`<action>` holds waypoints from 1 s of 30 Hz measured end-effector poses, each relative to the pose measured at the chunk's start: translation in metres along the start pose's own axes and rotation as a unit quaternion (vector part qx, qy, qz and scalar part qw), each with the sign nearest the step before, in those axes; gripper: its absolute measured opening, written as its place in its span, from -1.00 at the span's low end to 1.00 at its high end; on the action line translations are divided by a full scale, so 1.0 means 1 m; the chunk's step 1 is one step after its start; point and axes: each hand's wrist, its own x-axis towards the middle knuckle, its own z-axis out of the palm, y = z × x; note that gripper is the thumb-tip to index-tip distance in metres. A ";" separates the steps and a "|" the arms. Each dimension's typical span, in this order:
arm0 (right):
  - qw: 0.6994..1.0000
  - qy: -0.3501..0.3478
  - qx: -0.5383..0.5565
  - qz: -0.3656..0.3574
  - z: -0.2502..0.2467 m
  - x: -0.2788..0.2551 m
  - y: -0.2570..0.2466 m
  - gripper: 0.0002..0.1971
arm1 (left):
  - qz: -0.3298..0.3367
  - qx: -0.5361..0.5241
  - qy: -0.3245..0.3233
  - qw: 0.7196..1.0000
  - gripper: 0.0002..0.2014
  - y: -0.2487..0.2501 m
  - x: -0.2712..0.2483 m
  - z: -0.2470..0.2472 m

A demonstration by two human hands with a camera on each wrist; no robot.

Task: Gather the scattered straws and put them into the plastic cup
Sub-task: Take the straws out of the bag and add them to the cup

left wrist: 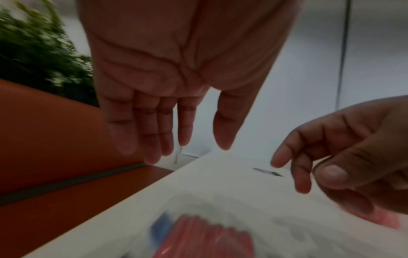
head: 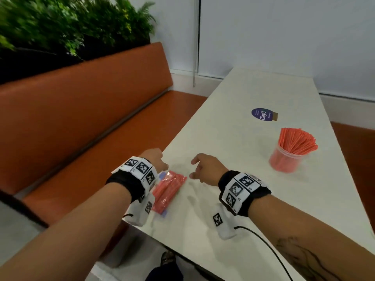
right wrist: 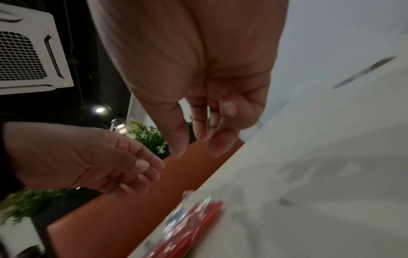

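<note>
Orange padded bench (head: 85, 110) far left, alongside the long white table (head: 253, 199). Left hand (head: 155, 160) over the table's near-left edge, fingers straight and relaxed, holding nothing. Clear plastic packet of red straws (head: 168, 190) flat on the table just beside it. Right hand (head: 205, 168) next, fingers loosely curled, empty. Clear plastic cup (head: 284, 160) packed with red straws stands upright far right, well apart.

Both forearms bare, no sleeves. Each wrist: black strap (head: 121, 182) with white blocks covered in black square-pattern tags (head: 140, 167), plus white camera pod (head: 222, 222) hanging underneath. Thin black cable (head: 263, 248) off right pod. Dark tattoo (head: 300, 258) on right forearm.
</note>
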 end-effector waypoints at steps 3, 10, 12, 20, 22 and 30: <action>0.997 -0.051 0.025 0.058 0.032 0.010 -0.016 -0.39 | -0.039 -0.015 -0.024 0.999 -0.47 -0.022 -0.009 0.010; 0.983 -0.024 0.098 0.151 0.058 0.026 -0.026 -0.60 | -0.079 -0.066 -0.084 0.991 -0.44 -0.036 -0.017 0.042; 0.980 -0.049 0.113 0.156 0.062 0.028 -0.024 -0.84 | -0.065 -0.071 -0.088 0.992 -0.46 -0.035 -0.017 0.049; 0.970 -0.065 0.196 0.126 0.051 0.015 -0.004 -0.88 | 0.006 -0.176 -0.103 0.979 -0.87 -0.010 -0.003 0.061; 0.964 -0.040 0.237 0.115 0.039 0.006 0.005 -0.79 | 0.035 -0.187 -0.096 0.977 -0.86 0.003 -0.002 0.061; 0.915 0.141 0.377 0.024 -0.016 -0.039 0.049 -0.37 | 0.165 -0.365 -0.119 0.908 -0.59 0.069 -0.010 0.066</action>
